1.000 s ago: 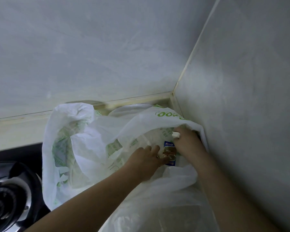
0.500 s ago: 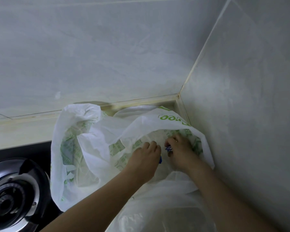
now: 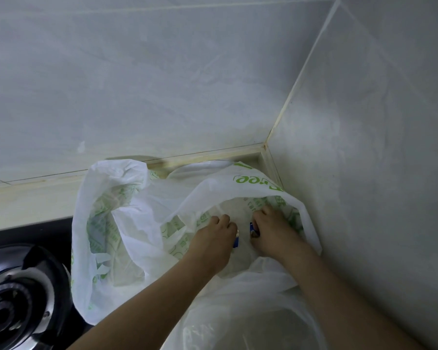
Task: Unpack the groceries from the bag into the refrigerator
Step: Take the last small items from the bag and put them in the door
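— Where does the bag (image 3: 137,210) sit?

— On the worktop (image 3: 28,205), pushed into its far right corner, where the back wall (image 3: 162,84) meets the side wall (image 3: 377,173). Its right side lies against the side wall.

— And left of it?

— The stove burner (image 3: 13,299), at the worktop's near left edge — just beside the bag.

— The hands?

— Both reach inside the bag's mouth, the left hand (image 3: 213,238) beside the right hand (image 3: 273,231), close together but apart. Each grips an end of a small packet (image 3: 253,229) between them, deep in the bag, toward its right side.
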Tool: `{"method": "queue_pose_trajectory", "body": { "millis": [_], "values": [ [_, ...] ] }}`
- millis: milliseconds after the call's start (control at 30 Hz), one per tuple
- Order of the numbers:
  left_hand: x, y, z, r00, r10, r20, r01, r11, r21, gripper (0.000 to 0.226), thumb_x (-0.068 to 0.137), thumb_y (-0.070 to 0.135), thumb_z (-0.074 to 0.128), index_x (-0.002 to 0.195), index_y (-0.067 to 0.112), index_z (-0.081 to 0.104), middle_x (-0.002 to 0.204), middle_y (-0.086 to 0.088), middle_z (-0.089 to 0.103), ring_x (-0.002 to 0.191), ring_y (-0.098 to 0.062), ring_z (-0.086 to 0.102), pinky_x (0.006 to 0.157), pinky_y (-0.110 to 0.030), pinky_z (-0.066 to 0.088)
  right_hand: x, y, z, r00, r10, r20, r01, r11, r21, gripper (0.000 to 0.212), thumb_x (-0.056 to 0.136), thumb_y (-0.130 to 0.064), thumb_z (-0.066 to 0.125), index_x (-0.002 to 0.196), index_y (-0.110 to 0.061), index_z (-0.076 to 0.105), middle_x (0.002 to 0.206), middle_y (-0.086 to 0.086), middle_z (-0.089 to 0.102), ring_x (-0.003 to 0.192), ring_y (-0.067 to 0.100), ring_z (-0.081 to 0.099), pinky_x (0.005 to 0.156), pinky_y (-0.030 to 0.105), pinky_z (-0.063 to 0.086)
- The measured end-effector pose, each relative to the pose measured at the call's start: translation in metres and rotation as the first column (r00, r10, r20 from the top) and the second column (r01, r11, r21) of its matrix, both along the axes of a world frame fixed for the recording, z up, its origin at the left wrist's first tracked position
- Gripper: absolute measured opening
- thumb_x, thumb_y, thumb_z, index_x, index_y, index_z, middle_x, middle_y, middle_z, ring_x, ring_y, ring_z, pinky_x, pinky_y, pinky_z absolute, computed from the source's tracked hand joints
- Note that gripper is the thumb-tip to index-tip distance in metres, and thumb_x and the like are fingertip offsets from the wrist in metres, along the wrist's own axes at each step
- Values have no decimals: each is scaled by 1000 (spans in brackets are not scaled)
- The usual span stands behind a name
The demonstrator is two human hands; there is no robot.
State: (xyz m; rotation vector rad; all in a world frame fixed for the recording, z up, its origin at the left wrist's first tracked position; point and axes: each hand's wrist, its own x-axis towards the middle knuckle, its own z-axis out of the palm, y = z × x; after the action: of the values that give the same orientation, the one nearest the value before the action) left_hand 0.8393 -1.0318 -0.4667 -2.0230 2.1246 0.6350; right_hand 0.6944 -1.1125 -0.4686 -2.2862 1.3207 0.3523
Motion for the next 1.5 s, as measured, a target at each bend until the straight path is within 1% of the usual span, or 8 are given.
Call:
{"method": "queue_pose_trajectory", "body": {
  "millis": [200, 400, 600, 733, 833, 1033, 1233, 1500],
  "values": [
    [0, 0, 4, 998, 17, 56, -16, 1000, -16, 30, 91, 17, 57, 120, 13, 51, 117, -5, 48, 103, -25, 52, 67, -33, 42, 3, 5, 3, 997, 53, 49, -46, 991, -128, 17, 93, -22, 53, 87, -20, 37, 98, 3, 52, 79, 15, 41, 67, 26, 32],
    [8, -7, 20, 980, 182, -79, -174, 980, 98, 18, 92, 13, 54, 109, 9, 56, 114, -7, 49, 93, -26, 60, 69, -31, 45, 4, 3, 12, 990, -53, 130, 57, 998, -28, 15, 94, -25, 54, 106, -16, 52, 100, 1, 56, 90, 19, 56, 76, 30, 48],
    [14, -2, 71, 923, 323, -208, -310, 946, 95, 14, 87, 22, 61, 85, 14, 50, 98, -4, 47, 81, -23, 54, 68, -27, 40, 9, 0, 45, 957, -227, 179, 215, 973, 84, 20, 93, -24, 58, 92, -5, 64, 87, 7, 63, 76, 17, 54, 59, 26, 35],
    [19, 20, 113, 890, 373, -261, -381, 924, 20, 13, 85, 22, 65, 84, 13, 57, 84, 3, 49, 74, -16, 48, 58, -25, 33, 9, 16, 87, 944, -208, 257, 197, 978, 70, 26, 87, -19, 58, 66, -5, 53, 65, 6, 48, 61, 19, 44, 57, 30, 31],
    [26, 48, 145, 857, 418, -302, -446, 895, -27, 15, 82, 22, 67, 85, 9, 60, 79, 4, 55, 70, -13, 51, 52, -20, 33, 13, 36, 121, 928, -170, 332, 185, 983, -13, 26, 84, -17, 59, 68, 3, 55, 62, 9, 47, 58, 20, 41, 56, 31, 28],
    [44, 112, 198, 753, 556, -352, -615, 785, -77, 23, 83, 23, 67, 74, 15, 48, 75, -1, 54, 66, -20, 54, 54, -26, 36, 35, 85, 185, 876, -77, 476, 122, 990, -65, 26, 85, -17, 57, 71, 5, 54, 65, 15, 45, 58, 19, 34, 54, 31, 24],
    [69, 180, 231, 657, 652, -379, -746, 635, -201, 17, 81, 23, 67, 84, 8, 59, 79, -7, 62, 64, -17, 52, 53, -24, 37, 76, 130, 216, 836, 37, 547, 27, 994, -108, 25, 86, -24, 59, 80, 0, 59, 67, 11, 46, 58, 18, 33, 54, 29, 25],
    [100, 272, 257, 546, 736, -400, -835, 437, -335, 13, 81, 24, 68, 80, 14, 59, 75, -2, 62, 67, -19, 58, 55, -28, 41, 130, 197, 242, 791, 223, 569, -146, 973, -179, 27, 88, -28, 62, 89, -1, 66, 79, 19, 61, 64, 26, 48, 57, 33, 39]
  ]
}}
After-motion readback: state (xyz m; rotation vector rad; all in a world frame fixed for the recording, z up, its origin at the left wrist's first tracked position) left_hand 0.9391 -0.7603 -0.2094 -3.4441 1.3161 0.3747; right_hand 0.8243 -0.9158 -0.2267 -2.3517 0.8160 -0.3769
